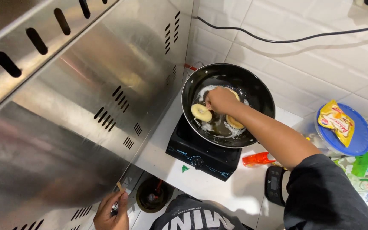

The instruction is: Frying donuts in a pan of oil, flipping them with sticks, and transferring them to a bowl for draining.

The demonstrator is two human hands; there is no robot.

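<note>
right hand (220, 100) is down in the black pan (258, 91) on a doughnut (235, 122), left hand (111, 213) pinching a little stick (119, 186).

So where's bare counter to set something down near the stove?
Bare white counter lies left of the black single-burner stove, along the steel panel, and in front of it. The right side is crowded: orange lighter, black scale, blue-lidded tub.

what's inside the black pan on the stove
Bubbling oil and ring doughnuts: one left of the right hand, one below it. The hand covers most of a third.
</note>
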